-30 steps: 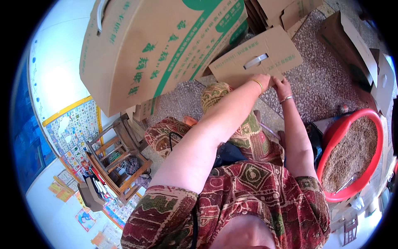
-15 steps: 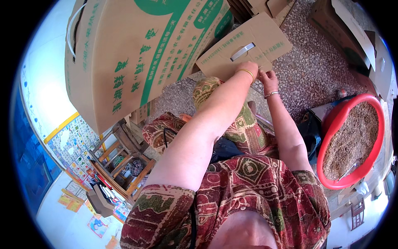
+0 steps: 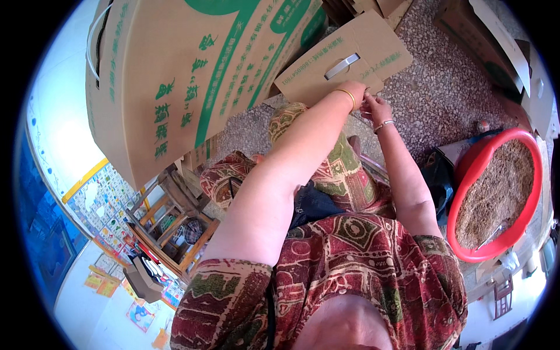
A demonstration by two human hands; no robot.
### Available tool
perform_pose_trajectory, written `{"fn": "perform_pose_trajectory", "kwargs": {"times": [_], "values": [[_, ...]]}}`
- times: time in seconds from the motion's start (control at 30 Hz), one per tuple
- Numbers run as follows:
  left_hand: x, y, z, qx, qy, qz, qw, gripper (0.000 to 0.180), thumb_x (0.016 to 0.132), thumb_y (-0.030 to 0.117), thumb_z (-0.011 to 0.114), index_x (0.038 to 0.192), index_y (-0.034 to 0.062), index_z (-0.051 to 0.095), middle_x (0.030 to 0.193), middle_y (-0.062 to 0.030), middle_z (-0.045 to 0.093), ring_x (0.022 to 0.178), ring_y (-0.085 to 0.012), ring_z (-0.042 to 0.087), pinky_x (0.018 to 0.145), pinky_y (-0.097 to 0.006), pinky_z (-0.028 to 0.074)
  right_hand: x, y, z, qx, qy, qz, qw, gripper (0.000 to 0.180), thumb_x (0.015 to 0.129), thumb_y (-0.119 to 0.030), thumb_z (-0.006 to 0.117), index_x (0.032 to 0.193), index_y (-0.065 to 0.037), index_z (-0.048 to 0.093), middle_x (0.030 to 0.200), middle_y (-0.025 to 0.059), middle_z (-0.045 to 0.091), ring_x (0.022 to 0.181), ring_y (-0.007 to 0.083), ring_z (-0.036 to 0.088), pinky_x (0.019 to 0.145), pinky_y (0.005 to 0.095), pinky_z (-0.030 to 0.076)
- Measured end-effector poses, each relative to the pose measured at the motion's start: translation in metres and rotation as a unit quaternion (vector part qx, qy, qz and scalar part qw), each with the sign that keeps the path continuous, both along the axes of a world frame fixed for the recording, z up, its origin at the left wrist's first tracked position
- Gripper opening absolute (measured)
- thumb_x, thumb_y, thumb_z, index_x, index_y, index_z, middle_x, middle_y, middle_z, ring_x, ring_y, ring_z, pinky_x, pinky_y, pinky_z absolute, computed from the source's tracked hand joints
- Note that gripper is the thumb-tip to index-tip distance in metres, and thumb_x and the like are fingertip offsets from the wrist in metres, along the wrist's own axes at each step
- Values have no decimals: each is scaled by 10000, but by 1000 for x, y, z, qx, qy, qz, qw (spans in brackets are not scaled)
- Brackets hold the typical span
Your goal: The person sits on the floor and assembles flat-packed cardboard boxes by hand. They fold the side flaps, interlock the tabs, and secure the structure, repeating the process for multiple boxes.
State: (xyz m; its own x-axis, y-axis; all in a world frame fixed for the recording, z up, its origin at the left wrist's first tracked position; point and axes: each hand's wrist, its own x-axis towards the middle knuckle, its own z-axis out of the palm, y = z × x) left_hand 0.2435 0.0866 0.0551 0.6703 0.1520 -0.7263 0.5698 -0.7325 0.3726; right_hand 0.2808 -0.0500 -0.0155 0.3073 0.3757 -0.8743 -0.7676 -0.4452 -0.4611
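Left hand and right hand meet at near edge of flat brown cardboard panel with white plastic handle. Grip state unclear, fingers hidden. Best keep panel steady, both hands close to handle slot.

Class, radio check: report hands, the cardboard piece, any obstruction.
Left hand and right hand both at near edge of flat cardboard panel. Grip unclear. Big printed carton stands close alongside on the left.

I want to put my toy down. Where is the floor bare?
Bare speckled floor lies between the flat cardboard piece and the red basin. A smaller patch sits under the big carton. It is crowded around the wooden chairs.
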Motion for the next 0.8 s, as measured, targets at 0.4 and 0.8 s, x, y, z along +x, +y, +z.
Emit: {"fn": "perform_pose_trajectory", "kwargs": {"times": [0.4,0.8], "values": [[-4,0,-10,-7,21,-117,993,323,830,117,480,1141,87,562,1131,-159,559,1022,-310,557,872,-371,454,14,7,24,27,17,-32,999,403,813,-408,611,908,-22,543,810,67,602,709,177,606,590,313,523],[-5,-11,-36,-45,124,-108,985,464,774,238,571,1205,70,529,1343,-124,373,1167,-267,451,983,-333,375,34,18,-2,41,-16,-14,999,305,857,-305,575,962,-19,555,820,92,624,719,207,632,596,321,521]]}}
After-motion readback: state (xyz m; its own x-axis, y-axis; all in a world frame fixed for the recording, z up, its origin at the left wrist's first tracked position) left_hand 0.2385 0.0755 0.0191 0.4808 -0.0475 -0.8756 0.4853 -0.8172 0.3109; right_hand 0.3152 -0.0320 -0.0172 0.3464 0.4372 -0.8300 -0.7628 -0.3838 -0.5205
